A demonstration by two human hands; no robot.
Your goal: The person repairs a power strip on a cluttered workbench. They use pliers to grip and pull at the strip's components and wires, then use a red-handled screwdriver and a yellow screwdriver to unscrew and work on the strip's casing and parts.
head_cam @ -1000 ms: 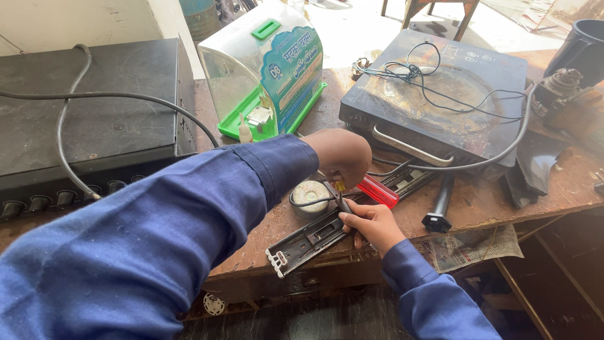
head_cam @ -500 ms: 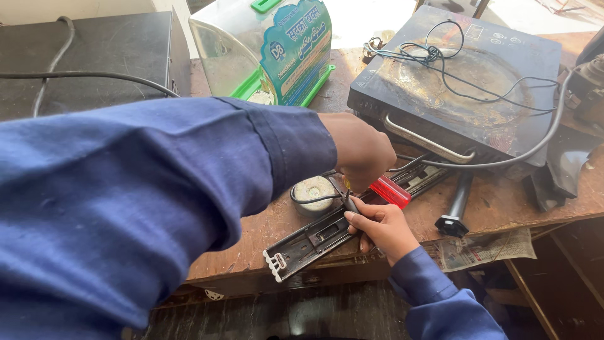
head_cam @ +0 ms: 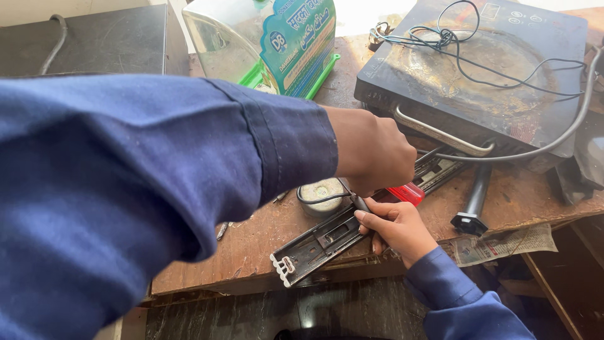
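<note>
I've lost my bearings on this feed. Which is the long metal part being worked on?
Start at the black flat cooktop on the wooden bench. Just below its front edge, toward the bench's near edge, lies a long dark grey metal rail under the right hand. Unlike its neighbours, it ends in a white toothed tip.

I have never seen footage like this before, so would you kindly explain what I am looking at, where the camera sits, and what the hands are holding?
There is no machine here. A camera worn on a person's head looks down at that person's own two bare hands, both in blue sleeves. The left hand reaches across from the left and grips a tool with a red handle, pointing down. The right hand steadies a long dark metal strip that lies slanted over the edge of a worn wooden workbench. Close by lie a small round metal part, a black induction cooker draped with thin black wires, a clear plastic cover with a green label and a scrap of newspaper.
</note>
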